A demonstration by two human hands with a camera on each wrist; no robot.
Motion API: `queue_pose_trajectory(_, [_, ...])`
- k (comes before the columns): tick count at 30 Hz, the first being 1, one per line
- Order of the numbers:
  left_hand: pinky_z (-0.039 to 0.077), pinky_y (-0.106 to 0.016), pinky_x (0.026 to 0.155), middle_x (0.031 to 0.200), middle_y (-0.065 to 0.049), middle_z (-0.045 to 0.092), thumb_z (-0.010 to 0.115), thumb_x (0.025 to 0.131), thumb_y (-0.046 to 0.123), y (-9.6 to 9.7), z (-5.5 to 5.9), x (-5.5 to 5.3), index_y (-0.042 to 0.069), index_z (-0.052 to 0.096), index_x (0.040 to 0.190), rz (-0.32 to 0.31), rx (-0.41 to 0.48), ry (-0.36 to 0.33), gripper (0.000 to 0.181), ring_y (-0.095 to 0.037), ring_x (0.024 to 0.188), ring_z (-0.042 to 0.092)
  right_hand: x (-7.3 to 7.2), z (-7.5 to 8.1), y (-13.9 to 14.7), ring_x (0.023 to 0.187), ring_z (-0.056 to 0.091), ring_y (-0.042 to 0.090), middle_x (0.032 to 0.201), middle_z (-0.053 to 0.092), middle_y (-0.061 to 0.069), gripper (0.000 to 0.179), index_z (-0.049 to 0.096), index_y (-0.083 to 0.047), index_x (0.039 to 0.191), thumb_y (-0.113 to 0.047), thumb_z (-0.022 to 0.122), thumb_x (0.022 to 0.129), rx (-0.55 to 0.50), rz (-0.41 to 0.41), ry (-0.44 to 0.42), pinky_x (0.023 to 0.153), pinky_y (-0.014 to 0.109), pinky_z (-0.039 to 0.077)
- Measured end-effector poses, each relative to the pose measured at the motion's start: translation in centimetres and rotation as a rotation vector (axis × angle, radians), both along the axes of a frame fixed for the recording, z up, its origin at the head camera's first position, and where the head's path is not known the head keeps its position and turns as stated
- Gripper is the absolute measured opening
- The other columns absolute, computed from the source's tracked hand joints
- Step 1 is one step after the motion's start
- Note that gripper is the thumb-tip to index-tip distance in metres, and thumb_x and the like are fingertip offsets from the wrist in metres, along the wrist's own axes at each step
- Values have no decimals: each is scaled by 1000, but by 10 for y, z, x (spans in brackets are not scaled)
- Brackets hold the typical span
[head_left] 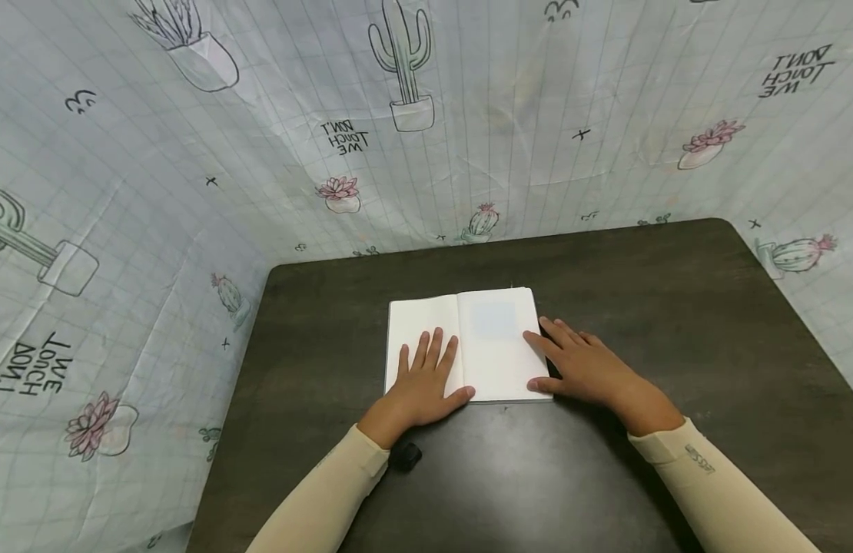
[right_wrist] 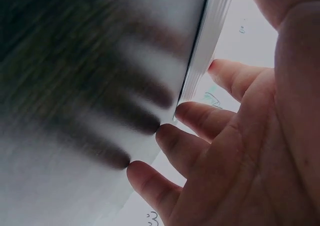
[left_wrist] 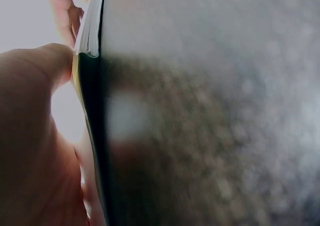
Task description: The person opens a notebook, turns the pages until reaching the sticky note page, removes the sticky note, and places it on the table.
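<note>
Left hand (head_left: pixel 426 388) conceals the lower part of the left page and the lower end of the fold in the open book (head_left: pixel 499 372); paper beneath the palm could not be inspected. Right hand (head_left: pixel 585 369) obscures part of the book's right edge. Pale blue patch (head_left: pixel 493 319) on the right page: too faint to identify. Black object (head_left: pixel 407 458) beside the left sleeve (head_left: pixel 316 499): too small and dark to determine. Marking (head_left: pixel 699 458) on the right sleeve (head_left: pixel 731 491): illegible. Both sleeves and the tabletop (head_left: pixel 530 491) are cut off at the head view's bottom edge. Tabletop blurred in both wrist views
</note>
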State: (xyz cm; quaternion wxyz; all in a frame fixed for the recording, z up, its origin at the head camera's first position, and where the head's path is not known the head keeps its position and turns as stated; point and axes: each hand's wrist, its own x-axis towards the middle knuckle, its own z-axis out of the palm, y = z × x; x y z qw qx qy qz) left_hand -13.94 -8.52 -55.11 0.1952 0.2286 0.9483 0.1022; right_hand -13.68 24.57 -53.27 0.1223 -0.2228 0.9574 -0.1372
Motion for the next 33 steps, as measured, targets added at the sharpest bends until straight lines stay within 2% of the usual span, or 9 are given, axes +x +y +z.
queue_pose_trajectory(8, [-3, -68, 130, 181, -8, -14, 33, 105, 79, -2, -2, 10, 22, -2, 176, -3, 19, -20, 97, -32, 167, -15, 10, -7, 0, 159, 31, 49, 175, 29, 23, 91, 40, -17, 169, -68, 68, 98, 18, 17, 28, 119, 73, 33])
queue_pose_trajectory(18, [2, -74, 127, 182, -9, -13, 37, 106, 78, 1, 0, 10, 28, -1, 176, -34, 23, 44, 94, -40, 167, -11, 10, -3, 8, 160, 30, 47, 175, 29, 22, 87, 44, -16, 167, -64, 69, 99, 46, 24, 64, 119, 72, 33])
queue_pose_trajectory(27, [4, -79, 124, 182, -6, -15, 43, 98, 86, 10, 10, 8, 30, 4, 176, -24, -8, 64, 104, -46, 166, -8, 9, 0, 13, 159, 32, 47, 175, 31, 23, 85, 45, -16, 166, -62, 71, 99, 57, 28, 94, 119, 71, 35])
queue_pose_trajectory(33, [3, -77, 125, 182, -9, -10, 43, 96, 89, 15, 16, 7, 26, 9, 176, -45, -37, 140, 108, -46, 166, -7, 8, 4, 15, 159, 33, 48, 174, 31, 23, 85, 45, -15, 166, -61, 71, 99, 67, 27, 101, 119, 71, 35])
